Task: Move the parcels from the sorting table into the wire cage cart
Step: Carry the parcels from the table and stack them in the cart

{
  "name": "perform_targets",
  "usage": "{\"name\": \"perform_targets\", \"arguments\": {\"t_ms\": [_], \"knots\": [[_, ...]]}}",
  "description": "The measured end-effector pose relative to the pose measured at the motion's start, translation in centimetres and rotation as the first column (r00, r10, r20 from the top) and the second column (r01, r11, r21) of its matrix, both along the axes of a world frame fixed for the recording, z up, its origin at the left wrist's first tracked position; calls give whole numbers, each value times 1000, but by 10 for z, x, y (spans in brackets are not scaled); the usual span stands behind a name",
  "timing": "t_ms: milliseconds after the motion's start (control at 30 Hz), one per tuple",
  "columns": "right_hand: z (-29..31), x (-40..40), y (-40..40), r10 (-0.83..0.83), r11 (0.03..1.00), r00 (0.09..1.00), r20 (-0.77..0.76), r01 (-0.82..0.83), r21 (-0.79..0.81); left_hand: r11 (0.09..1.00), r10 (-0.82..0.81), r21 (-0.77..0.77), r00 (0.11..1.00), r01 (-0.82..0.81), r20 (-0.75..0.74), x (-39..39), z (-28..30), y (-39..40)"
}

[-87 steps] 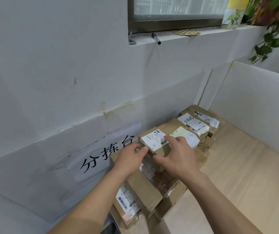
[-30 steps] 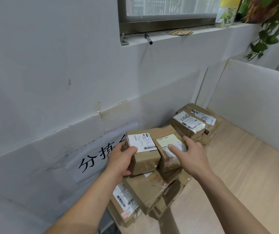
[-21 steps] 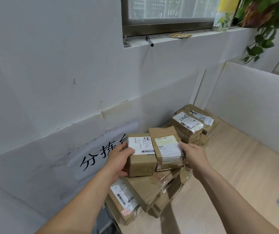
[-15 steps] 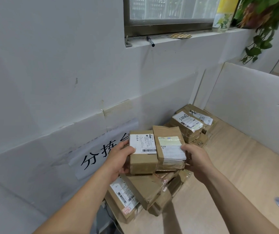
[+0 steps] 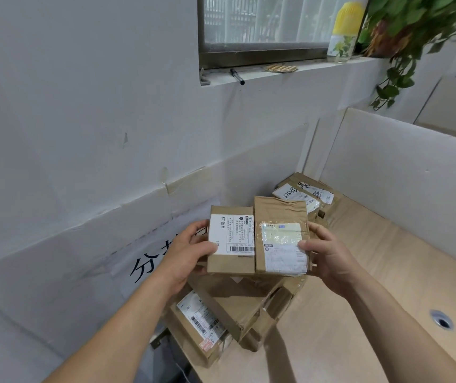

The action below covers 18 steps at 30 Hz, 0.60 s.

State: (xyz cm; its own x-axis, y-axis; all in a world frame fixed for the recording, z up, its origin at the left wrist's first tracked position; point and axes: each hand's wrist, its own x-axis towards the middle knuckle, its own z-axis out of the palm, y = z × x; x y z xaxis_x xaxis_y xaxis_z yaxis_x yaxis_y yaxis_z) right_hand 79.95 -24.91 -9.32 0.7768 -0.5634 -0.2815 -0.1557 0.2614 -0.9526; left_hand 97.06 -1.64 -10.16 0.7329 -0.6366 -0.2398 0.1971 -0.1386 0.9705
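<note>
window (image 5: 262, 20), pen (image 5: 237, 76) on sill, yellow-capped bottle (image 5: 342, 31), trailing plant (image 5: 414, 29)

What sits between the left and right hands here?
In the head view, two brown parcels side by side: the left hand holds one, the right hand the other.

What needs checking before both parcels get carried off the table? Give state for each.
1. Left hand grip on the smaller parcel: ok, thumb on its label, fingers behind.
2. Right hand grip on the taller parcel: ok, thumb on its face at the right edge.
3. Parcels pressed side by side: ok, edges meet with no visible gap.
4. Clear of the pile below: cannot tell, the bottom edges overlap it in view.
5. Wire cage cart location: cannot tell, not in view.
6. Remaining parcels by the wall: ok, lying flat.
</note>
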Motion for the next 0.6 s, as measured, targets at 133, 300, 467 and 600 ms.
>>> {"name": "perform_targets", "arguments": {"t_ms": [133, 300, 467, 600], "knots": [[3, -5, 7, -11, 1000, 1000, 23, 11, -28, 999, -18, -34, 1000, 18, 0, 2, 2, 7], [1, -15, 14, -37, 998, 998, 50, 39, -42, 998, -11, -58, 1000, 13, 26, -1, 4, 17], [0, -27, 22, -11, 999, 996, 90, 15, -47, 998, 20, -55, 998, -17, 58, -15, 11, 34], [2, -37, 28, 46, 998, 991, 124, -41, -39, 997, 66, -53, 995, -62, 78, -39, 19, 51]]}}
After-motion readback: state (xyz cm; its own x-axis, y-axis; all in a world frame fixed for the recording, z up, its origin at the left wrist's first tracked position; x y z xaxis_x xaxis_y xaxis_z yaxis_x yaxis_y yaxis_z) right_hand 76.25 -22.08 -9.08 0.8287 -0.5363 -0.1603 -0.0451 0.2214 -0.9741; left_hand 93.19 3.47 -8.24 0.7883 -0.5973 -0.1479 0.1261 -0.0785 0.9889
